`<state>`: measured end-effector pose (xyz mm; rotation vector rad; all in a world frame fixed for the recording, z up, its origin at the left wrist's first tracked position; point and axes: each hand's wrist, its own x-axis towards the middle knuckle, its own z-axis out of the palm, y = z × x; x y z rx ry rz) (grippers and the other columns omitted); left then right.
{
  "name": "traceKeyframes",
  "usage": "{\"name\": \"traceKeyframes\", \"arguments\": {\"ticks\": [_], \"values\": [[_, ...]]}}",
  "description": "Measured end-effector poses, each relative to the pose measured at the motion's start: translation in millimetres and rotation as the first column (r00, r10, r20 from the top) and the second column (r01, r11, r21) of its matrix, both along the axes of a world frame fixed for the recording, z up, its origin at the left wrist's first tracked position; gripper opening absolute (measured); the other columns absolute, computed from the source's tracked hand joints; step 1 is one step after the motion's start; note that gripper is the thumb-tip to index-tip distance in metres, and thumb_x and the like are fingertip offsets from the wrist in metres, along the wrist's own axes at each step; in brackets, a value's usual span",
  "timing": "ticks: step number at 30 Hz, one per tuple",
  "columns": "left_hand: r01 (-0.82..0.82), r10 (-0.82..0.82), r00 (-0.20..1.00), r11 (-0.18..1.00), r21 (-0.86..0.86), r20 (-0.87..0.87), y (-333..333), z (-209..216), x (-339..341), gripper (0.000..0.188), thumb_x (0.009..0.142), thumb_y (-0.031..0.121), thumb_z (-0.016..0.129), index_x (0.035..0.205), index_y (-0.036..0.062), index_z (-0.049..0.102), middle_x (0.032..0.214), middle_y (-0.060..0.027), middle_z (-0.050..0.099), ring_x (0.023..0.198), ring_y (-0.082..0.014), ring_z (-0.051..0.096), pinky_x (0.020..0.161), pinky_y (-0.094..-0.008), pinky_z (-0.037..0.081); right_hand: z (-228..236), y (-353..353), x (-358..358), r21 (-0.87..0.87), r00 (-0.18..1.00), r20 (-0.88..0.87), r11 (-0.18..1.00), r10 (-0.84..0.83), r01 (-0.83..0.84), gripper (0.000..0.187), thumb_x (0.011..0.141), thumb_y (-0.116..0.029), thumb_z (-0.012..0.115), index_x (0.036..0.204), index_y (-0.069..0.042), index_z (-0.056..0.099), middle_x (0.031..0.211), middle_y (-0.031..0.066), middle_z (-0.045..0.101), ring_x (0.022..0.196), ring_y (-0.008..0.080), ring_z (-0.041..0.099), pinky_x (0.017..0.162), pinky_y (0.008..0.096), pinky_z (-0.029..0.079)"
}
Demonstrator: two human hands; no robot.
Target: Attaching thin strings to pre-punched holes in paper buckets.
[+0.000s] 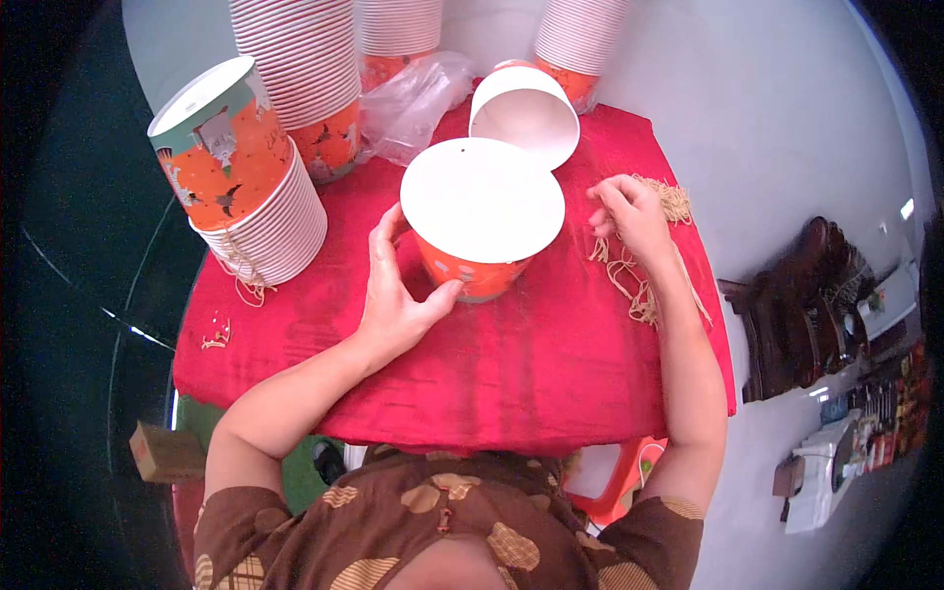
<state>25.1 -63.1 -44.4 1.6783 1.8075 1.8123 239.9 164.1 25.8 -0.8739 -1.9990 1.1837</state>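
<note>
My left hand (395, 295) grips the side of an orange paper bucket (472, 280), thumb on the near side and fingers around its left. The bucket's round white top faces up, with a small dark dot near its far edge; I cannot tell if it is an inside or a flat end. To its right, my right hand (634, 218) is raised with curled fingers, close to a bundle of tan strings (639, 295). Whether a string is between those fingers does not show. Just behind the held bucket, another paper bucket (526, 123) lies tipped, its white inside showing.
At the left, an orange and green bucket (211, 138) tops a stack of white-rimmed buckets (270, 231), with string hanging down. Taller bucket stacks (295, 59) rise at the back beside a clear plastic bag (413, 103). A red cloth (472, 393) covers the table; string scraps (216, 336) lie at left.
</note>
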Motion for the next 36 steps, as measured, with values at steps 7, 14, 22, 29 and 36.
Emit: {"name": "traceKeyframes", "arguments": {"ticks": [7,14,22,29,36], "values": [[0.025,-0.026,0.999,0.999,-0.038,-0.02,-3.1,-5.0,-3.5,0.08,0.081,0.014,0.065,0.144,-0.0006,0.019,0.141,-0.0175,0.034,0.132,-0.0287,0.036,0.112,-0.0414,0.029,-31.1,14.8,53.3,0.515,0.949,0.205,0.851,-0.24,0.104,0.014,0.087,-0.013,0.061,0.093,0.0,0.065,0.082,0.0124,0.067,0.077,0.0241,0.065,0.07,0.0368,0.051],[0.013,-0.012,0.996,1.0,-0.012,0.088,-3.8,-0.6,-5.2,0.069,0.088,0.023,0.057,0.143,-0.0012,0.024,0.141,-0.0153,0.036,0.132,-0.0266,0.033,0.113,-0.0398,0.024,-42.0,22.0,66.1,0.624,0.899,0.299,0.779,-0.319,0.069,0.01,0.084,-0.008,0.059,0.091,-0.002,0.064,0.091,0.0167,0.065,0.087,0.0335,0.063,0.076,0.0407,0.049],[-0.003,0.003,0.997,1.0,-0.001,0.079,-2.5,-0.8,-10.0,0.061,0.09,0.022,0.056,0.14,-0.0014,0.03,0.137,-0.0153,0.039,0.13,-0.0254,0.037,0.111,-0.0384,0.027,-48.1,32.3,63.2,0.445,0.739,0.56,0.888,-0.375,0.114,0.029,0.084,-0.029,0.064,0.083,-0.001,0.068,0.083,0.0236,0.066,0.081,0.0405,0.065,0.073,0.0494,0.051],[-0.001,0.0,1.0,1.0,0.03,0.029,-0.1,-2.6,-11.0,0.059,0.083,0.007,0.058,0.136,-0.0022,0.033,0.131,-0.0162,0.041,0.125,-0.0269,0.041,0.106,-0.0387,0.032,-68.5,32.6,56.9,0.638,0.62,0.571,0.766,-0.538,0.077,0.023,0.082,-0.019,0.059,0.08,0.002,0.068,0.083,0.0264,0.065,0.078,0.0434,0.065,0.073,0.052,0.051],[-0.053,0.092,0.954,0.989,0.141,-0.286,-4.4,8.3,-15.9,0.074,0.079,0.008,0.06,0.143,-0.0025,0.024,0.144,-0.0194,0.028,0.135,-0.0317,0.031,0.112,-0.044,0.027,-22.2,-50.3,18.2,0.236,0.816,0.548,0.9,0.187,-0.366,0.015,0.08,-0.014,0.058,0.081,-0.002,0.065,0.078,0.0197,0.066,0.076,0.035,0.066,0.07,0.043,0.052]]}}
